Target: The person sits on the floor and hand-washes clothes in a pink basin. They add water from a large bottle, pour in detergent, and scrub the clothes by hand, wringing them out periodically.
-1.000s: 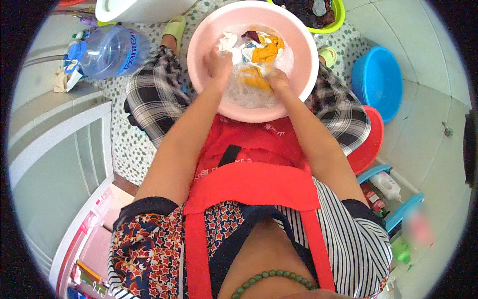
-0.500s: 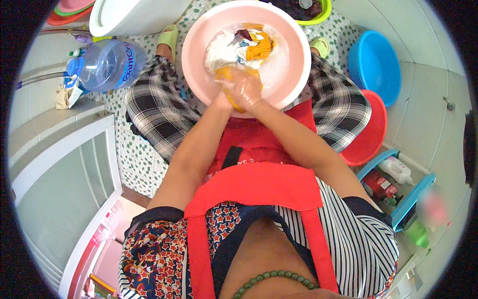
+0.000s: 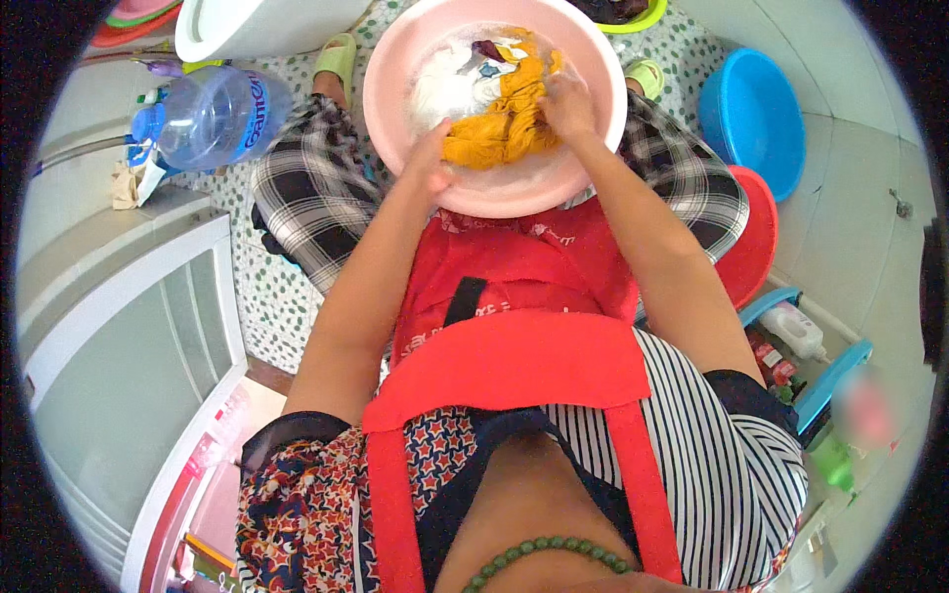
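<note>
A mustard-yellow garment [image 3: 499, 124] is spread out, bunched and wet, in the near half of a pink basin [image 3: 390, 109]. My left hand [image 3: 431, 161] holds its left edge near the basin's near-left rim. On the right side, the fingers of my right hand [image 3: 570, 107] are closed on the same garment; some of the fingertips are hidden in its folds. Beyond it in sudsy water lies white cloth [image 3: 440, 84] with dark and patterned parts. The basin stands between my knees.
A large clear water bottle [image 3: 213, 119] lies at the left by a white-framed door [image 3: 138, 326]. On the right are a blue basin [image 3: 756, 124], a red basin [image 3: 748, 247] and a blue rack [image 3: 835, 381] with bottles. A yellow-green basin [image 3: 643, 18] holds dark cloth at the far side.
My hands were together over a bunched piece of the yellow garment at the basin's near side. They have moved apart, and the garment is now spread between them.
</note>
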Demonstrator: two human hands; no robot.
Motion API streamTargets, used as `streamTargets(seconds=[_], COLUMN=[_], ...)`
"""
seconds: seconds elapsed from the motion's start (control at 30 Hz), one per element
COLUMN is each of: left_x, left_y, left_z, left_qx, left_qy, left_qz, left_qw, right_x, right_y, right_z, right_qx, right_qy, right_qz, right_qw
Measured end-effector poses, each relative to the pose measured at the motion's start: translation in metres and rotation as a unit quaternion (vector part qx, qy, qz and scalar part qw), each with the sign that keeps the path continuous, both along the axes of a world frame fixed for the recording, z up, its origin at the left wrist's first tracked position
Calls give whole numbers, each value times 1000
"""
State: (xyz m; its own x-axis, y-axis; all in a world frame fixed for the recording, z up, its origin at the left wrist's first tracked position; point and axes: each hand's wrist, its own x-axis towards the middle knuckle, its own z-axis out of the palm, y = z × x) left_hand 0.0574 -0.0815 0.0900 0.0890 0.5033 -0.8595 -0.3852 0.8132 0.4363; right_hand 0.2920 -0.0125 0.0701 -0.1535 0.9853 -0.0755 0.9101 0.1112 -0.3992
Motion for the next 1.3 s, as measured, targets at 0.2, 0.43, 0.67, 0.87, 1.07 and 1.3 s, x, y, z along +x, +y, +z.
streamTargets(seconds=[0.2,0.43,0.67,0.87,1.07,1.3], left_x=[20,10,38,23,20,29], left_y=[11,1,-3,15,-8,-11], left_z=[-18,-47,-61,3,-5,-73], left_qx=[-90,-3,61,119,361,253], left_qy=[-158,-424,-549,-11,606,512], left_qz=[23,102,73,39,-374,-654], left_qw=[983,900,830,992,602,495], right_x=[-69,-134,-105,-14,-8,-38], right_y=[-56,-106,-63,-31,-15,-35], right_z=[-72,96,55,11,23,-3], right_qx=[-195,-126,-88,-58,-204,-330], right_qy=[474,342,155,34,-45,-116], right_qz=[-130,-60,-123,-82,58,148], right_qw=[849,929,976,994,976,925])
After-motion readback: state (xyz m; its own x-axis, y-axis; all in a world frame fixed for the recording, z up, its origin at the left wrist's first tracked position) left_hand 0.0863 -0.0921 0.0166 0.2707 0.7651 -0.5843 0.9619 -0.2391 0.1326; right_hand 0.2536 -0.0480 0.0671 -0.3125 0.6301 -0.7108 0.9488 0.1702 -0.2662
